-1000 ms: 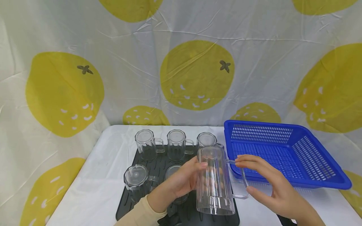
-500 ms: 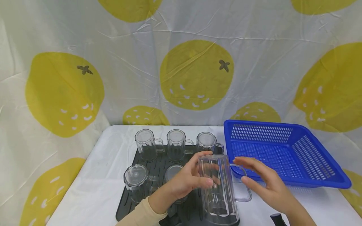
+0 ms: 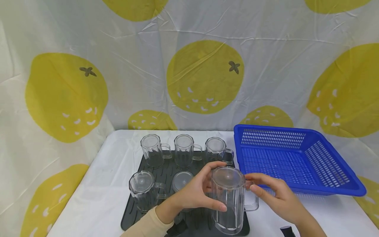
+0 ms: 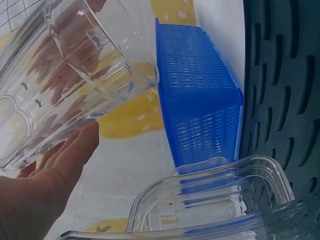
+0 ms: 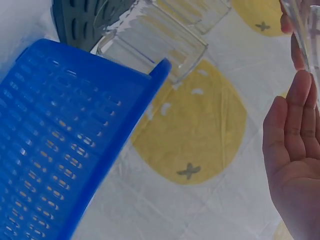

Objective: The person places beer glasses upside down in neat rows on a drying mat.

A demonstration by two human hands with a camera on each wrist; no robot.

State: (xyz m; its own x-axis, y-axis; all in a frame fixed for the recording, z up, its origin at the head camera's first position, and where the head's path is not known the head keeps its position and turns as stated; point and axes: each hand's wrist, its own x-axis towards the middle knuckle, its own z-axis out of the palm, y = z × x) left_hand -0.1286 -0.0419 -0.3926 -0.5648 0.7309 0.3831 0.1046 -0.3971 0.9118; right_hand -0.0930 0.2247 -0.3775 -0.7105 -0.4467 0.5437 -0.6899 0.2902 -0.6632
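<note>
A clear glass-like mug (image 3: 227,200) stands over the near right part of a black ridged mat (image 3: 195,227), its closed base uppermost and its handle (image 3: 253,205) to the right. My left hand (image 3: 198,194) holds it from the left, thumb across the front and fingers round the far side. My right hand (image 3: 275,194) is at the handle's upper end, with fairly straight fingers against the glass. The left wrist view shows this mug (image 4: 95,70) large, above the left hand (image 4: 60,175). The right hand (image 5: 300,150) appears at the edge of the right wrist view.
Several similar mugs rest on the mat: a back row including one mug (image 3: 152,151), and nearer ones, including one at left (image 3: 143,191). A blue perforated basket (image 3: 299,187) sits at the right on the white cloth (image 3: 97,197). A lemon-print sheet (image 3: 133,65) hangs behind.
The held mug has come lower over the mat and tipped more upright, its base now turned up. My left thumb has moved down its front; the right hand has stayed by the handle.
</note>
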